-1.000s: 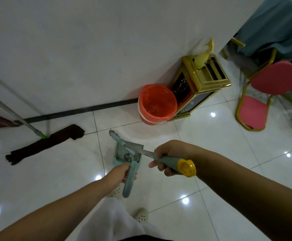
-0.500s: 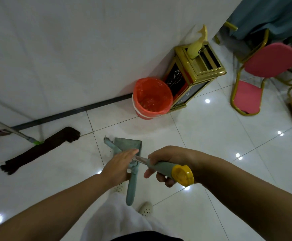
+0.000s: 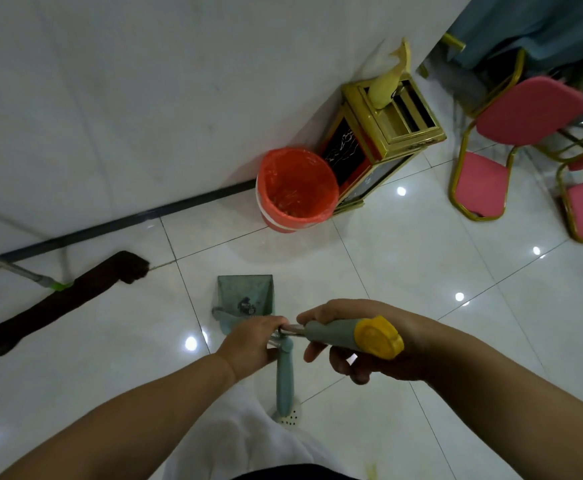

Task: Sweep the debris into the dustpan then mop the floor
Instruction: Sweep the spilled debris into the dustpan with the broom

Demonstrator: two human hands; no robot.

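I see my right hand (image 3: 363, 344) wrapped around a teal, yellow-capped broom handle (image 3: 349, 336), my left hand (image 3: 252, 344) apparently closed on a teal dustpan handle (image 3: 285, 379), its teal metal pan (image 3: 245, 294) over white tiles (image 3: 404, 271).

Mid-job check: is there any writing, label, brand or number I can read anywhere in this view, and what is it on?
No text can be read in this view.
Yellow cap on the handle held by the right hand: raised moulded marks, too blurred to read.
Black panel of the gold bin: pale veined lines only, no letters.
Dustpan, orange bucket, mop: no label visible.
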